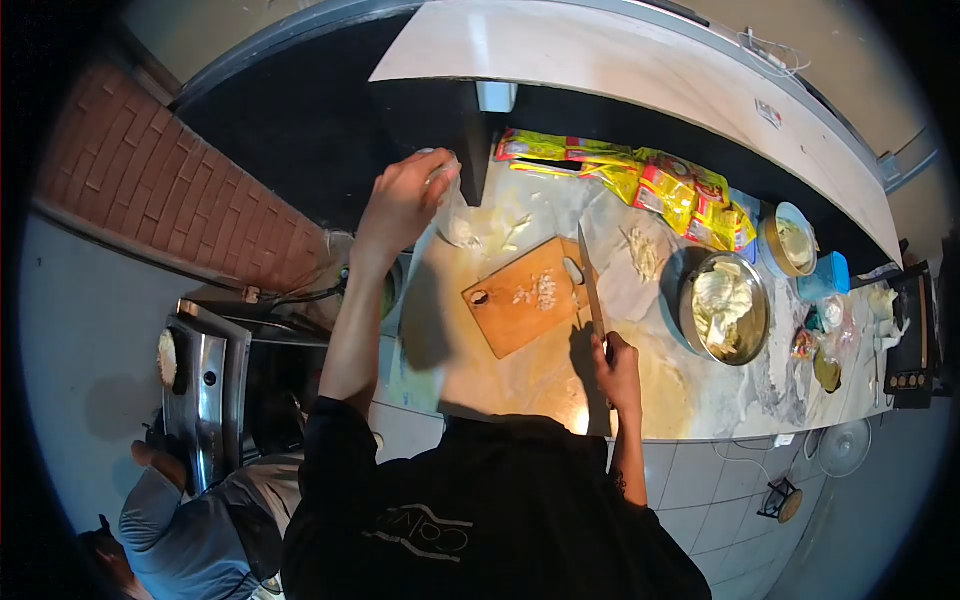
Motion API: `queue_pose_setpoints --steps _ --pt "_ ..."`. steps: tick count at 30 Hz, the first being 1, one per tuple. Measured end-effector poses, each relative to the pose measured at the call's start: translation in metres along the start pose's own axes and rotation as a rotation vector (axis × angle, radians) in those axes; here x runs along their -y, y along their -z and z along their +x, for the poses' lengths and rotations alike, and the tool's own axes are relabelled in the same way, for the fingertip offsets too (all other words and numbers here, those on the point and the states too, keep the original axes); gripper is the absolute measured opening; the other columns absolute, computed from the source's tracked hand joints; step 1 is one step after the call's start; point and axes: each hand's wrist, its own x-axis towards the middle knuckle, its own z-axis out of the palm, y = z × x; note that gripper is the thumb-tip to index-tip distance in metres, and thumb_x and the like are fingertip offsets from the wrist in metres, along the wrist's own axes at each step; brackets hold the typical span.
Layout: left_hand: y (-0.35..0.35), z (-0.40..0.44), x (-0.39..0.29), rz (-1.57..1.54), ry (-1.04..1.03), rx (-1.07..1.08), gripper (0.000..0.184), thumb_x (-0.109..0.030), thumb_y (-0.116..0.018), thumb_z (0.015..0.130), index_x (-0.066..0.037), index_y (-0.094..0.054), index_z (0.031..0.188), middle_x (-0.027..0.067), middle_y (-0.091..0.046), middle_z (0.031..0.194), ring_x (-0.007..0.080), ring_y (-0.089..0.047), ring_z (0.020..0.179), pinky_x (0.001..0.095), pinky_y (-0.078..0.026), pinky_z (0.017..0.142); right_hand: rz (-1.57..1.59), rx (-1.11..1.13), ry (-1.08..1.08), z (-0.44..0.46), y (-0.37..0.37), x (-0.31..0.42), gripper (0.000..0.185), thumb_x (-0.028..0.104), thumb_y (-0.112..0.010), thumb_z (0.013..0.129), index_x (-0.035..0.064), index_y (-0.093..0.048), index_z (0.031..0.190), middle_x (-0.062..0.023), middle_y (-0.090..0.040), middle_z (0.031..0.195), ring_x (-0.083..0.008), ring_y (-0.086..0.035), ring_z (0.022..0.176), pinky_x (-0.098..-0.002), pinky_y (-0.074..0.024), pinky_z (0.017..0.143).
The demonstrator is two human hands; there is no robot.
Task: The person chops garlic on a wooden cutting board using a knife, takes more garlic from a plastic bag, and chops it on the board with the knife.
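Note:
My left hand (405, 200) is raised beyond the far left of the wooden cutting board (502, 322), its fingers closed on a clear plastic bag (458, 212). Something whitish shows low in the bag, too unclear to name. At the board's right side, my right hand (618, 372) grips a long knife (592, 285) by its handle, blade pointing away from me. Small chopped white pieces (543, 290) lie on the board, near its right part. Thin pale strips (642, 252) are piled on the counter right of the blade.
Yellow and red packets (690, 200) line the counter's back. To the right stand a metal bowl (763, 330) of pale leaves, a smaller bowl (772, 235) and a blue container (826, 276). Another person (190, 525) is at lower left, beside a metal appliance (208, 400).

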Motion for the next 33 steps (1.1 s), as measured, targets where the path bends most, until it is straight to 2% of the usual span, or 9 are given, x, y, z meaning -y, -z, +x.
queue_pose_setpoints --steps 7,9,11,13,15,18,22,28,33 --pt "-0.013 -0.001 -0.003 -0.012 0.021 0.059 0.031 -0.02 -0.048 0.102 -0.002 -0.062 0.123 0.0136 -0.062 0.121 0.0244 -0.068 0.098 0.0325 -0.063 0.066 0.02 0.028 -0.025 0.007 0.008 -0.011 0.027 0.019 -0.061 0.096 -0.0034 -0.056 0.082 -0.0212 -0.05 0.056 -0.0346 -0.047 0.047 -0.0445 -0.0365 0.049" --pt "-0.022 -0.008 0.006 -0.029 -0.198 0.107 0.029 -0.016 -0.05 0.102 -0.003 -0.062 0.125 0.0154 -0.061 0.122 0.0228 -0.067 0.101 0.0325 -0.062 0.066 0.017 0.037 -0.052 0.005 0.002 -0.014 0.029 0.02 -0.061 0.096 -0.003 -0.055 0.08 -0.0218 -0.051 0.056 -0.0361 -0.049 0.048 -0.0454 -0.0369 0.05" --pt "-0.031 -0.012 0.013 -0.108 -0.096 0.142 0.029 -0.015 -0.053 0.101 -0.004 -0.061 0.126 0.0157 -0.061 0.122 0.0218 -0.067 0.102 0.0319 -0.062 0.065 -0.022 -0.093 0.055 0.004 -0.008 -0.022 0.03 0.019 -0.064 0.095 -0.0025 -0.053 0.076 -0.0148 -0.048 0.052 -0.0241 -0.045 0.043 -0.039 -0.0334 0.045" --pt "-0.028 -0.014 0.006 -0.19 0.008 0.182 0.031 -0.014 -0.057 0.099 -0.005 -0.061 0.128 0.0161 -0.06 0.123 0.0207 -0.067 0.103 0.0313 -0.062 0.065 -0.069 -0.098 0.027 0.001 -0.008 -0.019 0.025 0.018 -0.064 0.094 -0.0019 -0.054 0.082 -0.0183 -0.054 0.057 -0.0337 -0.053 0.052 -0.0439 -0.0397 0.05" --pt "-0.023 -0.016 -0.002 -0.139 0.334 0.136 0.036 -0.017 -0.066 0.095 -0.006 -0.061 0.129 0.0143 -0.06 0.118 0.0179 -0.066 0.1 0.0313 -0.059 0.066 -0.121 -0.105 -0.019 -0.004 -0.013 -0.021 0.021 0.018 -0.063 0.093 -0.0013 -0.056 0.087 -0.0217 -0.059 0.063 -0.0432 -0.061 0.062 -0.0489 -0.046 0.056" --pt "-0.03 -0.019 0.0 0.088 0.237 -0.169 0.038 -0.016 -0.075 0.085 -0.007 -0.065 0.121 0.0154 -0.062 0.088 0.03 -0.064 0.079 0.0378 -0.053 0.072 -0.204 -0.222 -0.017 -0.005 -0.019 -0.029 0.019 0.016 -0.064 0.091 -0.0012 -0.056 0.092 -0.0217 -0.063 0.073 -0.0427 -0.064 0.067 -0.0483 -0.049 0.057" --pt "-0.04 -0.019 0.024 0.352 0.006 -0.37 0.04 -0.023 -0.077 0.084 -0.011 -0.065 0.12 0.0077 -0.062 0.083 0.0235 -0.063 0.069 0.0369 -0.053 0.068 -0.242 -0.3 0.016 0.006 -0.022 -0.033 0.021 0.014 -0.069 0.088 -0.002 -0.056 0.092 -0.0237 -0.063 0.085 -0.0436 -0.062 0.076 -0.0502 -0.048 0.065" --pt "-0.039 -0.015 0.027 -0.127 0.354 0.022 0.012 -0.011 -0.069 0.089 -0.003 -0.069 0.098 0.0104 -0.071 0.082 0.0211 -0.072 0.075 0.0345 -0.055 0.067 -0.335 -0.311 0.082 0.015 -0.032 -0.035 0.023 0.013 -0.073 0.084 -0.0006 -0.056 0.092 -0.0223 -0.062 0.085 -0.0429 -0.059 0.08 -0.0517 -0.0447 0.07" --pt "-0.048 -0.03 0.031 -0.351 0.285 -0.064 0.006 0.0 -0.064 0.09 0.002 -0.068 0.093 0.0085 -0.072 0.08 0.014 -0.071 0.075 0.0268 -0.054 0.065 -0.409 -0.327 0.1 0.024 -0.018 0.016 0.022 0.013 -0.071 0.086 -0.001 -0.059 0.097 -0.0218 -0.061 0.086 -0.0422 -0.06 0.083 -0.0497 -0.046 0.071"
